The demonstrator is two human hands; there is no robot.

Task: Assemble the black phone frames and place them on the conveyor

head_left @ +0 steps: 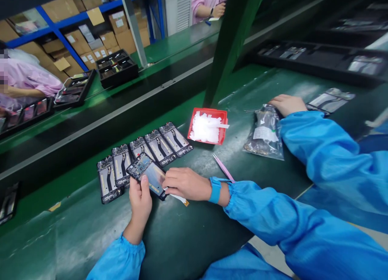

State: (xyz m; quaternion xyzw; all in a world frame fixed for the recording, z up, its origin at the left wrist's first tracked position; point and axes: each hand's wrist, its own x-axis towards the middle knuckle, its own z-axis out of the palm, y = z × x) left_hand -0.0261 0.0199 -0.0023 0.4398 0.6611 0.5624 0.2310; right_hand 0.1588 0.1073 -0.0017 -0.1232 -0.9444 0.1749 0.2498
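My left hand [141,201] grips an opened phone [153,175] by its left edge, tilted with its circuit board facing up. At the phone's lower right end, the fingers of my right hand [186,184] are pinched together. A white strip [180,198] with a gold-coloured end sticks out beneath those fingers; exactly how it is held is partly hidden. Just behind lies a row of several more opened phones [159,146] with black ribbon cables. Pink tweezers [223,168] rest on the bench beyond my right wrist.
A red bin [224,127] of white paper strips stands behind my right hand. To the right, a co-worker's hand [287,105] is beside a clear bag [264,134] of parts, near another opened phone [330,101]. A green post [230,45] rises from the green bench [81,227].
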